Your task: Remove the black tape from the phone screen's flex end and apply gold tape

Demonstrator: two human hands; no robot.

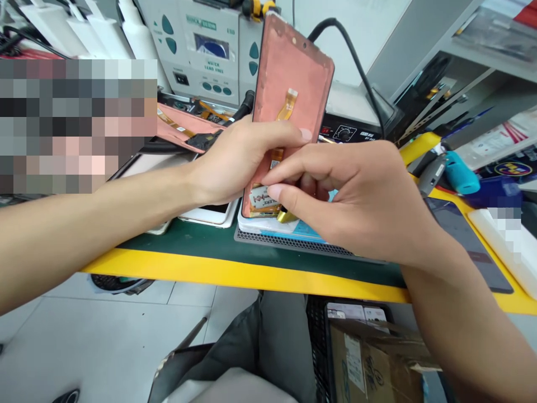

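My left hand [239,151] grips a phone screen panel [293,61] by its side, thumb across the front. The panel stands tilted upright, its copper-pink back towards me. An orange flex cable [288,105] lies on the middle of that back. Near the panel's lower end is a white printed label [260,197]. My right hand [356,196] is in a pinch, with thumb and forefinger tips at the label's edge. Whatever is between those tips is too small to make out. A shiny gold-coloured piece [286,215] shows just under the right thumb.
Behind the panel stands a grey soldering station [201,56] with a black cable [348,45] looping to the right. Phone parts [180,126] lie at the left. A dark flat screen [465,240] rests on the right. The green bench mat [201,238] ends at a yellow edge [251,278].
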